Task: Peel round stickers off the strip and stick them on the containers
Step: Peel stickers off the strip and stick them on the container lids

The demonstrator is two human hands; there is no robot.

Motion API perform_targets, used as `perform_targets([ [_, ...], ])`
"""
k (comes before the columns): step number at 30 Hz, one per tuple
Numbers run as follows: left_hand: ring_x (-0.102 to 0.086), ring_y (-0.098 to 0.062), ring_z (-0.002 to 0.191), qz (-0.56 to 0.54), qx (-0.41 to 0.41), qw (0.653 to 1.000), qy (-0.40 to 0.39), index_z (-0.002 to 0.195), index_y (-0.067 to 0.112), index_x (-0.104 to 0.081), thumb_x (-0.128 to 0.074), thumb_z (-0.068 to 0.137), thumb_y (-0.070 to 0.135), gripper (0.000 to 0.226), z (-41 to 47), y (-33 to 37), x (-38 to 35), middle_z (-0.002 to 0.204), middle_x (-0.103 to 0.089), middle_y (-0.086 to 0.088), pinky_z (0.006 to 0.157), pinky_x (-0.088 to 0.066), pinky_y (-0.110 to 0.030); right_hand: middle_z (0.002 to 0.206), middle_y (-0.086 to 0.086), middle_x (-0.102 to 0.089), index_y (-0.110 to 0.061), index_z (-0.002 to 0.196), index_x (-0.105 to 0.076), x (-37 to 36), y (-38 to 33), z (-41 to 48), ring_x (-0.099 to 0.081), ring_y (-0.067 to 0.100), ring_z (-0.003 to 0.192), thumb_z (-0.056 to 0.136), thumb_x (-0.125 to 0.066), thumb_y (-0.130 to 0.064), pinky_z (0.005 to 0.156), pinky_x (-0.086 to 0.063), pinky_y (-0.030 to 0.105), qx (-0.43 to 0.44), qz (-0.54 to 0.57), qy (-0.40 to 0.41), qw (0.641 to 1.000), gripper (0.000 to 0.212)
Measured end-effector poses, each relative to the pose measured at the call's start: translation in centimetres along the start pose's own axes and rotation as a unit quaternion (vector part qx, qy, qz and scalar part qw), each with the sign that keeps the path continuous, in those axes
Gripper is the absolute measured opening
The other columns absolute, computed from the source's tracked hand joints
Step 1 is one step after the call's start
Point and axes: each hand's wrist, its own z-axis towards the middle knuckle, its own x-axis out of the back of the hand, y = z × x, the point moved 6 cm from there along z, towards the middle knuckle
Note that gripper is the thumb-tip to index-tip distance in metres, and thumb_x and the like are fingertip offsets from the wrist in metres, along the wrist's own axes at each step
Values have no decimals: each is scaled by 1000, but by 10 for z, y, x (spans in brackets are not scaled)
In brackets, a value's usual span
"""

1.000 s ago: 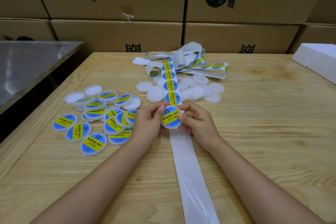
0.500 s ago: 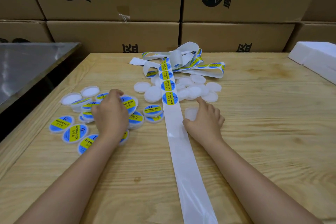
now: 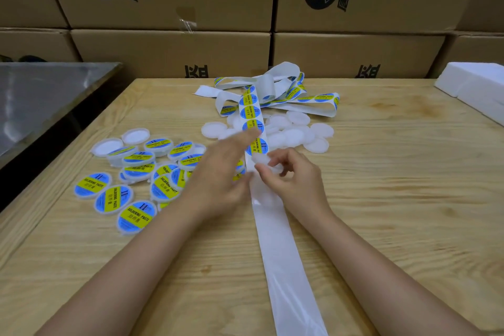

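Observation:
A white backing strip (image 3: 283, 248) runs from the near edge up the table's middle, with round blue-and-yellow stickers (image 3: 258, 146) on its far part. My right hand (image 3: 294, 180) holds a plain white round container (image 3: 263, 163) just below the nearest sticker. My left hand (image 3: 221, 172) is blurred, fingers apart and empty, its fingertips over the strip near the second sticker. Several labelled containers (image 3: 136, 172) lie at the left. Several bare white containers (image 3: 294, 131) are heaped beyond the hands.
The strip's loose coil (image 3: 272, 90) is tangled at the table's far middle. Cardboard boxes (image 3: 174, 54) are stacked behind the wooden table (image 3: 395, 199). A metal surface (image 3: 41, 95) stands at the left, white foam blocks (image 3: 474, 87) at the far right.
My left hand dropped a labelled container on the left pile and swung back to the strip. My right hand picked a bare container from the heap and brought it to the strip.

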Motion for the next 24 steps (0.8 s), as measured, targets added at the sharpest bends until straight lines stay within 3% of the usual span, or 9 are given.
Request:
perform_targets([
  [2,-57,-17,107,-26,-4,999,-23,124,12,-57,-60,82,13,43,-3,13,-15,119,-63,0,92,-42,-30,73,-8,-65,-23,73,-59,-1,0,0,-59,16,70,71,-75,-36,65,-46,29,-15,50,-21,998,21],
  [4,-62,-22,92,-52,56,997,9,111,12,-63,-52,86,20,29,-5,9,-16,98,-70,-3,79,-48,-36,70,-17,-66,-31,78,-59,-1,6,3,-60,3,67,77,-73,-34,62,-45,19,-42,74,-32,996,15],
  [6,-63,-24,83,-104,119,987,35,103,11,-62,-48,86,27,28,-8,-2,-15,87,-69,-4,72,-49,-40,70,-23,-65,-38,85,-54,0,10,4,-58,-6,67,90,-58,-37,62,-41,13,-56,41,-45,997,6],
  [9,-61,-22,77,-161,151,975,36,94,11,-57,-45,87,33,26,-13,-10,-17,80,-65,-1,69,-48,-41,71,-8,-64,-22,78,-60,-6,10,1,-58,13,74,98,-34,-42,69,-43,32,-37,-101,-100,989,38],
  [11,-53,-16,70,-148,154,977,23,90,15,-51,-41,88,38,25,-14,-9,-19,74,-57,9,65,-43,-37,76,4,-69,-9,79,-64,-4,9,3,-60,28,80,99,-30,-40,72,-46,39,-34,-155,-87,983,50],
  [15,-45,-3,66,-159,171,972,-9,91,12,-40,-32,93,40,29,-15,-12,-26,73,-48,11,61,-33,-31,74,14,-69,-3,82,-64,4,10,6,-59,34,75,100,-35,-34,68,-45,40,-19,-221,-52,974,45],
  [18,-45,-9,72,-147,166,973,-67,90,12,-38,-34,99,30,21,-17,-12,-34,77,-48,6,63,-31,-29,78,15,-66,-8,80,-62,-2,13,4,-50,30,70,96,-45,-31,60,-33,36,-13,-274,-75,959,33],
  [21,-42,-11,77,-120,145,976,-109,92,10,-40,-33,99,30,23,-19,-11,-38,81,-47,3,64,-28,-28,87,12,-65,-15,104,-67,-1,19,5,-54,27,85,93,-52,-25,69,-35,34,-31,-253,-75,964,22],
  [24,-42,-2,67,-139,147,973,-110,90,13,-39,-31,96,44,33,-19,-13,-37,72,-44,9,60,-29,-30,107,11,-63,-11,119,-62,0,18,8,-52,27,103,86,-59,-13,85,-36,28,6,-223,-68,972,33],
])
